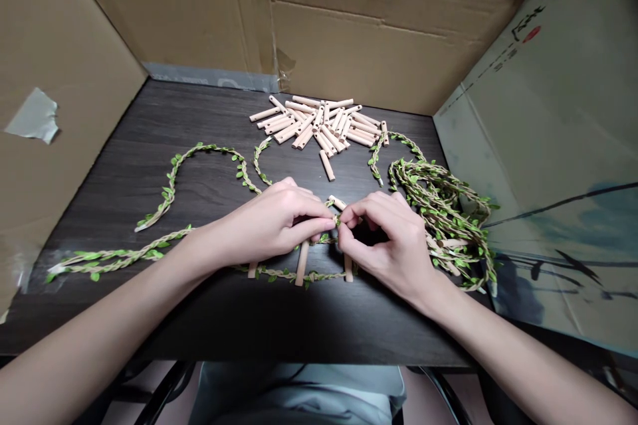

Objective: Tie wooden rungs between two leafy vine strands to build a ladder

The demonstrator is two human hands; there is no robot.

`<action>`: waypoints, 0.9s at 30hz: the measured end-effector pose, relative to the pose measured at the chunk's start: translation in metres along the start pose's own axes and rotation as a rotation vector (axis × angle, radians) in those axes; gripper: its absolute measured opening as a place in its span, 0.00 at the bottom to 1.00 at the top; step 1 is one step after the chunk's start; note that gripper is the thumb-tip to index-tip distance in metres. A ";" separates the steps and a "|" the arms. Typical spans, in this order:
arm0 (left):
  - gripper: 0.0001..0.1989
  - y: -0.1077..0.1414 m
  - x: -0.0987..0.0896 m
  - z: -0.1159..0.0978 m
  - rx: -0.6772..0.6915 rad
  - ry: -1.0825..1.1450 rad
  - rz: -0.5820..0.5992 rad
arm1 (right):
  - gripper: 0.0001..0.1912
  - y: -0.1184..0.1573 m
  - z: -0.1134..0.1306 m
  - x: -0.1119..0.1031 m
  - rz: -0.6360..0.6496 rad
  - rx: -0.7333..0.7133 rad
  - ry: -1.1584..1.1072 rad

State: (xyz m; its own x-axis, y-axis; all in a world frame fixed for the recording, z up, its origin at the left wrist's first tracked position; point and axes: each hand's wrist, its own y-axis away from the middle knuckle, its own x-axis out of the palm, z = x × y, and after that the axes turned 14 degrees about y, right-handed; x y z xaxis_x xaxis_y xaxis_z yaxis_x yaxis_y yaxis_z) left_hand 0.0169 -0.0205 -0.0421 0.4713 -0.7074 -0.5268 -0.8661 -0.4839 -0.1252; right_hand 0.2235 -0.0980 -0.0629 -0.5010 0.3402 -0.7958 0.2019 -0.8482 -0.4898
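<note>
Both hands are at work over the middle of the bench [209,319], tips almost meeting. The left hand [286,220] has its thumb and forefinger closed on a short bit of leafy cord [337,220]; the right hand [389,229] grips the same bit from the other side, fingers narrow, thumb and forefinger curled into a ring. Below them, three wooden sticks [302,265] stand in a spaced row pointing toward the person, with cord running along their near ends; whether it passes through the sticks cannot be told at this size. A further stick [338,203] lies at a slant just beyond the fingertips, partly covered by the right hand. Cord extends to the left in a loose curve [172,179] on the far side of the left forearm, while a doubled length [134,255] reaches the bench's left edge, its pale end beside clear tape [44,279]. To the right lies a tangled bundle [448,202] of the same cord — green leaves throughout — close against a pale panel [543,146] bearing dark marks. Toward the back sits a heap of sticks [319,121], several showing a dark hole near one end; one loose stick [327,165] lies apart, nearer the hands. A cardboard wall [399,33] closes off the rear.
</note>
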 end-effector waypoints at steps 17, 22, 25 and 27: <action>0.07 0.002 -0.004 -0.004 0.117 -0.209 -0.167 | 0.05 0.000 -0.003 0.004 0.097 0.002 -0.046; 0.09 0.002 -0.004 -0.002 0.199 -0.240 -0.089 | 0.04 -0.002 -0.004 0.004 0.159 -0.006 -0.088; 0.08 0.001 -0.003 0.000 0.181 -0.225 -0.100 | 0.04 -0.003 -0.004 0.005 0.191 -0.008 -0.126; 0.08 0.001 -0.003 0.001 0.175 -0.194 -0.097 | 0.04 -0.003 -0.003 0.006 0.203 -0.005 -0.137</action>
State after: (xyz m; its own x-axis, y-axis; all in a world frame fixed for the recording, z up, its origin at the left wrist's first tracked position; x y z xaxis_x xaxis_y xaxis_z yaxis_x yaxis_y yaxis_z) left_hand 0.0143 -0.0185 -0.0413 0.5274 -0.5420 -0.6543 -0.8420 -0.4362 -0.3174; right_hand 0.2229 -0.0922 -0.0672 -0.5594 0.1040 -0.8224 0.3143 -0.8914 -0.3265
